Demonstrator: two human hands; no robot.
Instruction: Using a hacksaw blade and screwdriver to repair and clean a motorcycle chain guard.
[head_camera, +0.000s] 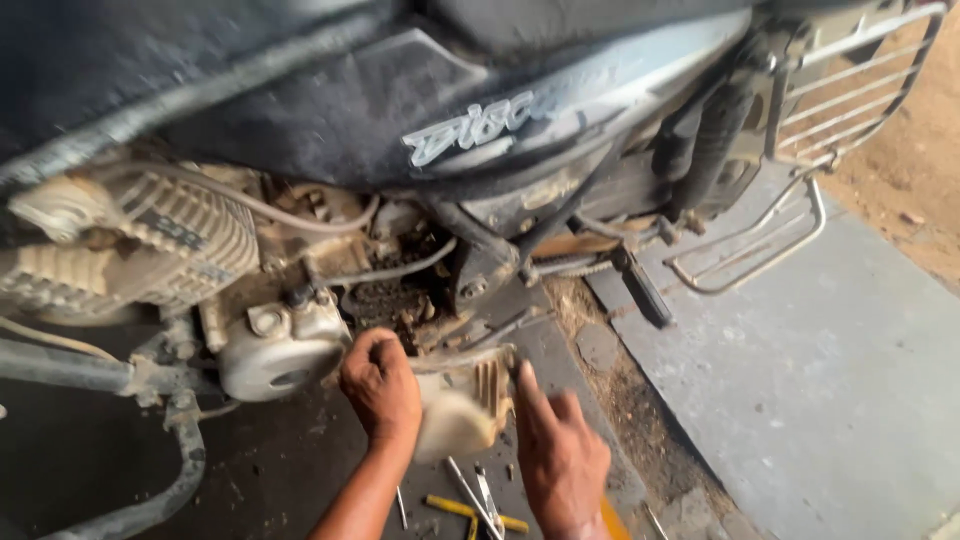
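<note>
**Hands on engine cover, low beside motorcycle**

Hands both on one part: pale, dirty metal engine cover (462, 405) w/ ribbed fins on its right edge, held just off the lower engine, below the open grimy cavity (395, 295) in the crankcase.

Left hand (381, 385): fingers curled over cover's left top edge, knuckles toward camera, gripping it. Forearm running down to bottom of frame.

Right hand (560, 455): pressed against cover's right side by the fins, thumb up along the edge, fingers narrow and together. Full wrap round the back not visible, so firm clasp vs. just steadying: cannot tell.

Cover tilted, flat face toward camera, blurred by motion.

Around: motorcycle (480, 110) w/ dark side panel filling top of frame. Finned cylinder (160, 235) at left, light grey. Rounded silver casing (275, 355) just left of left hand, near but apart. Pale hose (300, 215) looping over engine. Black footpeg (640, 285) sticking out right of the cavity. Chrome guard grille (850, 90) at upper right, w/ bent rail below.

On ground betw. the forearms: yellow-handled tool (465, 508) plus thin silver tools (480, 495), lying loose, crossing each other. Dark oily floor (270, 470) under the engine; cleaner grey slab (820, 370) at right, sandy dirt beyond in far right corner.
</note>
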